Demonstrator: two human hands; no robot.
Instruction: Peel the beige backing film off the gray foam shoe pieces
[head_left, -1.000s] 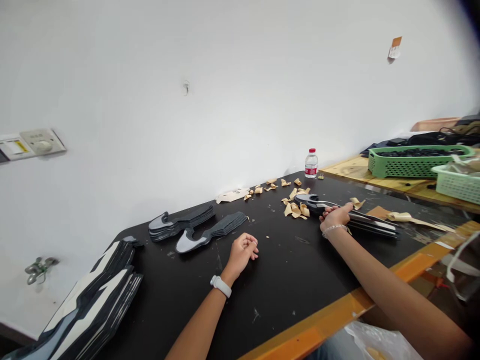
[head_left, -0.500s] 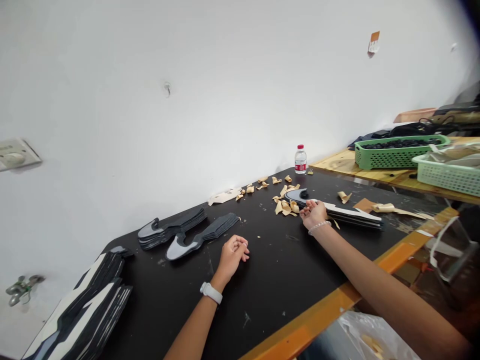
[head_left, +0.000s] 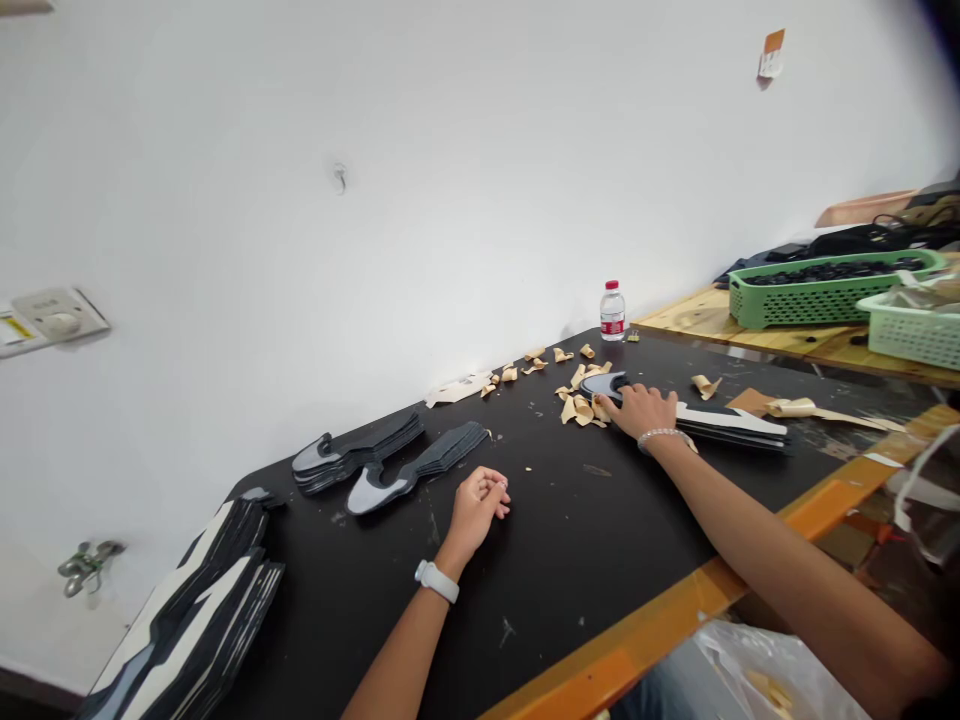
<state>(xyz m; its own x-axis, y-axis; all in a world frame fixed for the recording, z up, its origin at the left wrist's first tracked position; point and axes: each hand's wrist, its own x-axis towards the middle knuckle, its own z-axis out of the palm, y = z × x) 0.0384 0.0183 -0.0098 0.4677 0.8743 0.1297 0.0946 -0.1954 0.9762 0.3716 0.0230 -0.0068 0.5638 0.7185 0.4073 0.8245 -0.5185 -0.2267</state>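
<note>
My right hand (head_left: 646, 410), with a beaded bracelet, is palm down across a stack of dark cut pieces (head_left: 731, 423) with pale strips on top. Its thumb reaches along the near side and its fingers bend over the top; the far fingertips are hidden. The stack's curved grey end (head_left: 600, 382) shows left of the hand. My left hand (head_left: 480, 497), wearing a white watch, hovers over or rests on the black table with curled fingers, and nothing shows in it. Two similar dark stacks (head_left: 358, 452) (head_left: 416, 470) lie to its upper left.
Bigger stacks with white strips (head_left: 202, 600) lie at the left table edge. Curled beige scraps (head_left: 579, 408) and a water bottle (head_left: 612, 312) are along the back. Green baskets (head_left: 832, 295) stand on a wooden table at right. The black table (head_left: 555, 570) has an orange front edge.
My right hand has turned from palm up beside the stack to palm down on top of it. My left hand stays curled in about the same place. The view has shifted slightly.
</note>
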